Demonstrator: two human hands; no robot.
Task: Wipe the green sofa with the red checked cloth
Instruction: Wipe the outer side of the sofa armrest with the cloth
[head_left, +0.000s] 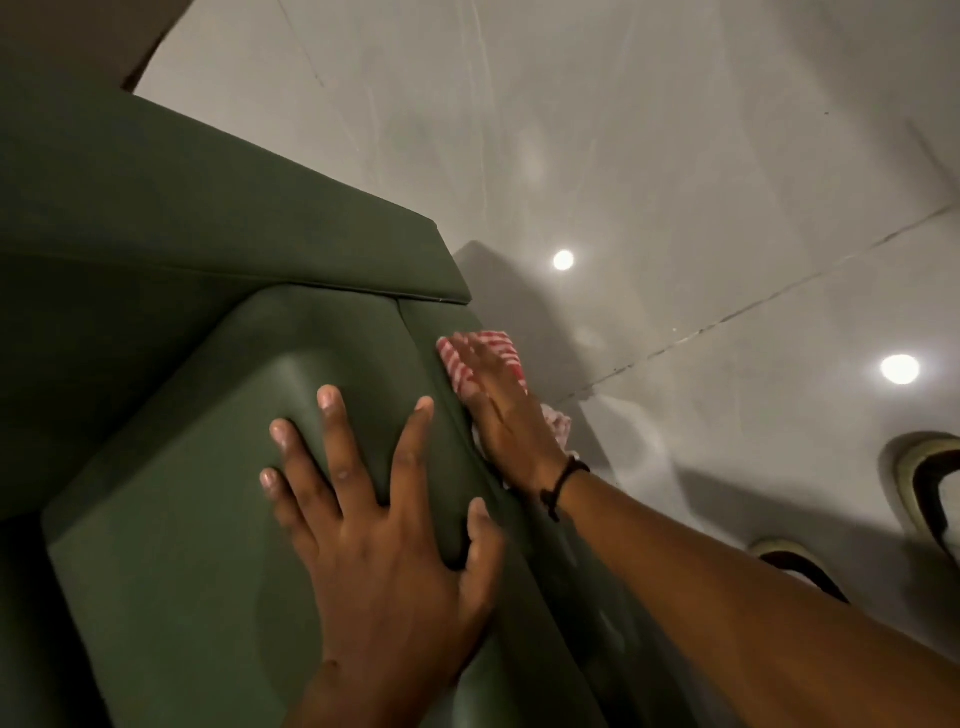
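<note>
The green sofa (156, 322) fills the left half of the head view, its padded armrest running toward me. My left hand (374, 530) lies flat on top of the armrest with the fingers spread, holding nothing. My right hand (498, 415) presses the red checked cloth (467, 358) against the armrest's outer side, fingers flat over it. Part of the cloth sticks out beyond the fingertips and a bit bunches near the wrist, which wears a dark cord.
Glossy grey floor tiles (675, 182) spread to the right of the sofa, reflecting two ceiling lights. A pair of slippers (924, 483) lies on the floor at the right edge. A brown edge (150, 47) shows at the top left.
</note>
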